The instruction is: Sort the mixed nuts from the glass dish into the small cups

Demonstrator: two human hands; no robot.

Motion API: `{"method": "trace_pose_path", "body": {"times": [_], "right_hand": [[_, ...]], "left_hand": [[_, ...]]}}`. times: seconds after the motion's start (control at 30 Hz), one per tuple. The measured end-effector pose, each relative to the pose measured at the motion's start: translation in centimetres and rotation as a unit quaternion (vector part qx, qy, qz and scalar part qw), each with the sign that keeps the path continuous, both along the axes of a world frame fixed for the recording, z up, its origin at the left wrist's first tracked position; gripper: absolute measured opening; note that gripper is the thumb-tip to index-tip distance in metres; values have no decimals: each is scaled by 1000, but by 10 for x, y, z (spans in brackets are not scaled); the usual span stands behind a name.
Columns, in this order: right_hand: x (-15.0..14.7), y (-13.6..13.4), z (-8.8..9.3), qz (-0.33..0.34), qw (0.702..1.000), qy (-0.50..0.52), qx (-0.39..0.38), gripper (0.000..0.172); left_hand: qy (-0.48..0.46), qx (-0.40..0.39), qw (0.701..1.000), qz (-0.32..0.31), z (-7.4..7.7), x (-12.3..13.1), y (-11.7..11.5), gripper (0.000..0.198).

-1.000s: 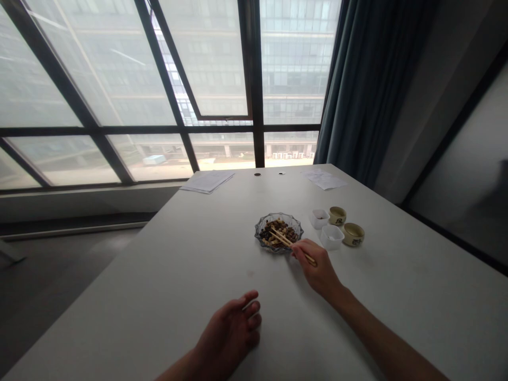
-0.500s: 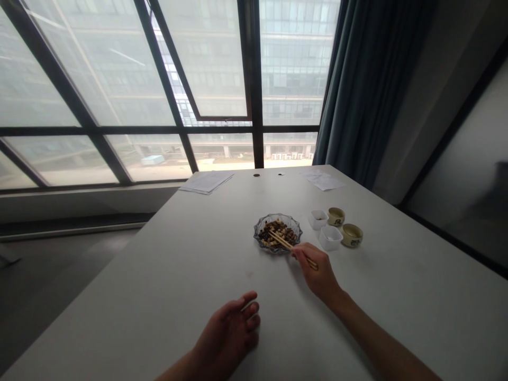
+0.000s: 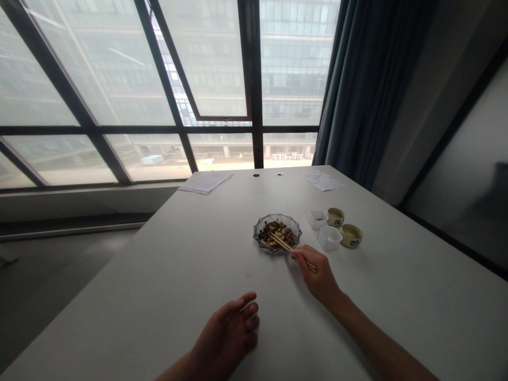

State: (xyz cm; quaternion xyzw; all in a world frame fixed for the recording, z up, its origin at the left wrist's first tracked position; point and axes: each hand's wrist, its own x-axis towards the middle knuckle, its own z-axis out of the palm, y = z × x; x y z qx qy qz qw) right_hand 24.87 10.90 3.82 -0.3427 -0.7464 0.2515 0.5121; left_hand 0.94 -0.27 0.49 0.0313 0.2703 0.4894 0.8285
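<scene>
My right hand is shut on a pair of wooden chopsticks, whose tips rest among the food in a scalloped glass dish. The dish holds mixed nuts and dark pieces. My left hand lies near the front of the white table, holding nothing, its fingers slightly curled and apart. It touches none of the dishes.
Right of the glass dish stand two small white plastic cups and two cream ceramic cups with dark marks. Sheets of paper lie near the far edge, below a tall window and a dark curtain.
The view has shifted slightly, so the dish sits a little further left in the picture. The chopstick tips remain in the dish, and both hands stay about where they were.
</scene>
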Motion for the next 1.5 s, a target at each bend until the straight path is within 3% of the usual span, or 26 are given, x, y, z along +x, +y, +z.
{"method": "trace_pose_path", "body": {"times": [0.4, 0.87, 1.17, 1.5], "right_hand": [[-7, -1, 9, -41, 999, -13, -22, 33], [-5, 6, -5, -47, 998, 27, -31, 33], [2, 5, -1, -48, 996, 74, -33, 34], [20, 20, 2, -142, 973, 143, -109, 48]], "left_hand": [[-4, -3, 1000, 5, 1, 1, 0, 22], [6, -1, 1000, 3, 0, 0, -1, 22], [0, 1, 1000, 0, -1, 0, -1, 23], [-5, -2, 1000, 2, 2, 1, 0, 23]]}}
